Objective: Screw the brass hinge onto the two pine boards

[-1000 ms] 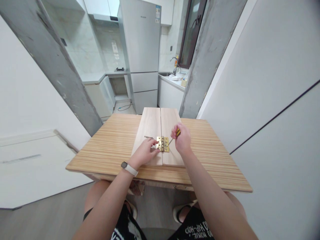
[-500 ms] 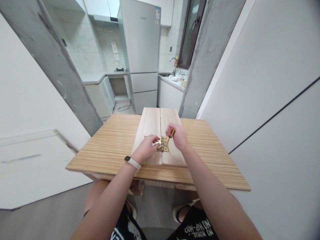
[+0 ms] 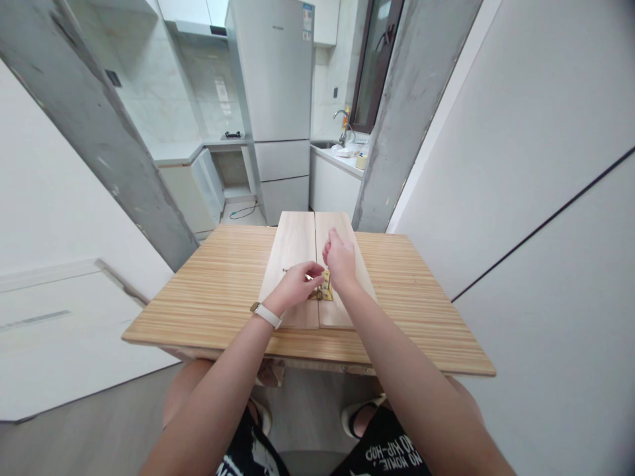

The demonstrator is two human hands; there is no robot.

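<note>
Two pale wooden boards lie side by side, the left board and the right board. A brass hinge lies across their seam near the front, its left leaf partly covered by my fingers. My left hand rests over the hinge from the left, thumb and fingertips curled together at its right leaf; whatever is between them is too small to make out. Above the hinge, my right hand is closed in a fist around a screwdriver. Its handle is hidden in the fist, and the thin shaft points down at the right leaf.
The boards lie on a wood-grain table. A small screw-like piece is on the left board. Beyond the table stand a grey fridge and a sink counter. White panels flank both sides.
My right hand has turned at the wrist and shifted slightly left, so the screwdriver's yellow-and-black handle no longer shows. My left fingers have moved right, onto the hinge's right leaf.
</note>
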